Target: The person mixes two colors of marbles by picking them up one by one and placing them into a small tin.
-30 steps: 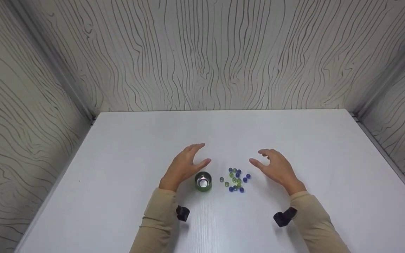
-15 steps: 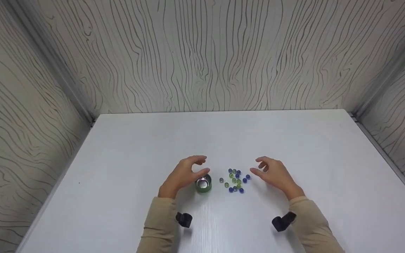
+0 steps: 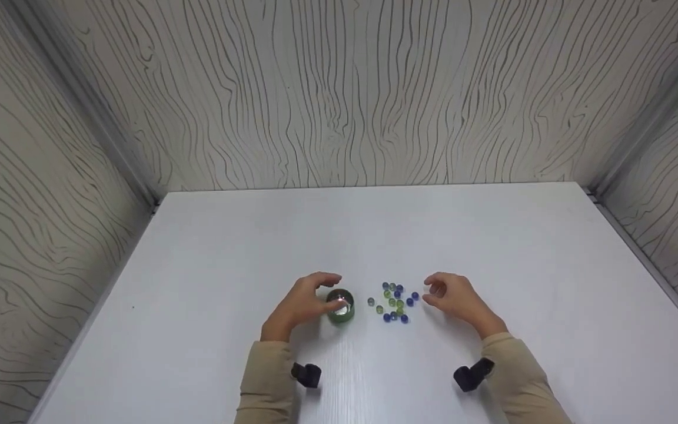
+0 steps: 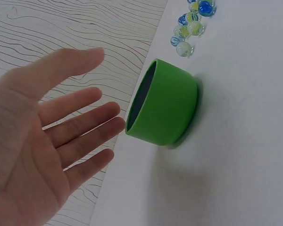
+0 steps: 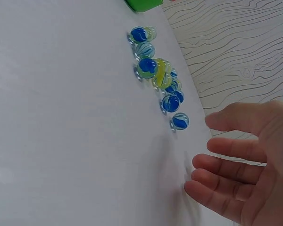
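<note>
A small green cup [image 4: 167, 103] stands upright on the white table, its inside dark in the left wrist view and shiny in the head view. My left hand [image 3: 308, 299] is beside its rim with fingers spread and nothing held; the thumb overlaps the cup's mouth in the head view. To the cup's right lies a loose cluster of glass marbles [image 5: 147, 68], some with blue swirls, others yellow-green or pale. My right hand [image 3: 457, 297] hovers just right of these marbles, fingers relaxed and slightly bent, holding nothing. The nearest blue marble [image 5: 180, 121] lies a short way from its thumb.
The white tabletop [image 3: 227, 235] extends around the cup and marbles. Behind it rises a panel [image 3: 339, 94] with a wood-grain line pattern, and similar panels stand at both sides. Black wrist cameras [image 3: 306, 374] sit on both sleeves.
Both hands have come down and nearer to the front. The left hand has reached the cup's rim, and the right hand's fingers have drawn closer together beside the marbles. Cup and marbles stay put.
</note>
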Demonstrator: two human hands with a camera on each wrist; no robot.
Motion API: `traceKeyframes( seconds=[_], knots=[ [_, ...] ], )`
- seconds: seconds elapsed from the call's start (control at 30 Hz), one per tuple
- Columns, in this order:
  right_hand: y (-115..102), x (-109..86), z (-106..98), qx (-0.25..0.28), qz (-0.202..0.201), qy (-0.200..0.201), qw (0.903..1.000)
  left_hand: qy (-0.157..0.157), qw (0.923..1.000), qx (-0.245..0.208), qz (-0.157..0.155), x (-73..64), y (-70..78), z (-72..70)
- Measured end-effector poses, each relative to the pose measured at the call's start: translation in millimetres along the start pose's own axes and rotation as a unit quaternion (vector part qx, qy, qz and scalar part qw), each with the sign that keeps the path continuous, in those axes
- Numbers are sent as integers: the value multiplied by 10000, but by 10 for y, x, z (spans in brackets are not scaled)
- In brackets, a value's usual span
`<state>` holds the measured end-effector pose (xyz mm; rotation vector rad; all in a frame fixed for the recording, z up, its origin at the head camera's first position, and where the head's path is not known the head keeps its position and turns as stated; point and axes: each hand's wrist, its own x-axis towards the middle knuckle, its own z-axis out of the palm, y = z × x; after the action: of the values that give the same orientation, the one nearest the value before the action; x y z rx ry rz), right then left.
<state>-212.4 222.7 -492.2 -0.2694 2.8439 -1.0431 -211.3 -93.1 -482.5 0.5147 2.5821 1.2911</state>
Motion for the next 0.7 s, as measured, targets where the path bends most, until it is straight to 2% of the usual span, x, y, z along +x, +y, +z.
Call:
traceKeyframes(
  seconds=[0.13, 0.27, 0.7],
  knots=[
    [17, 26, 45, 178, 90, -144, 9997, -11, 9995, -155, -267, -13, -47, 47],
    [11, 45, 83, 308, 164, -206, 9992, 4, 9990, -231, -388, -16, -80, 68],
    [-30, 91, 145, 285, 196, -169, 9993, -26, 9992, -268, -306, 5, -113, 102]
  ],
)
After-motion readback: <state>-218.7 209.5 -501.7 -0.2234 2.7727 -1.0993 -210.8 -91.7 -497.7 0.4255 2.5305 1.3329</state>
